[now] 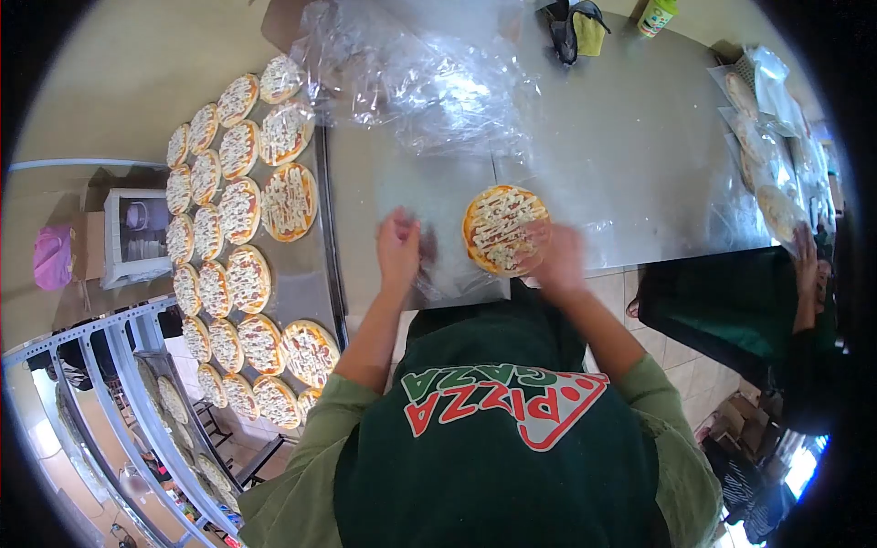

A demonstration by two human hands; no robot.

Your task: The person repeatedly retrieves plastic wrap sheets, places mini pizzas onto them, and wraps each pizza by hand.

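A small pizza [505, 228] with white topping in streaks is in front of me, above the metal table. My right hand [559, 260], smeared by motion, grips its lower right edge. Left of the pizza, my left hand [399, 245] is raised with its fingers curled together. Whatever those fingers may pinch is too clear or small to make out. Between my hands lies a clear plastic bag [443, 274], flat near the table's front edge. A heap of clear plastic bags [429, 78] lies beyond the pizza.
Rows of topped pizzas [239, 210] cover the surface on my left. Bagged flat rounds [758, 151] lie at the table's right end, near another person's hand [806, 260]. A metal rack [137, 374] stands lower left. A green-labelled container [656, 18] is at the back.
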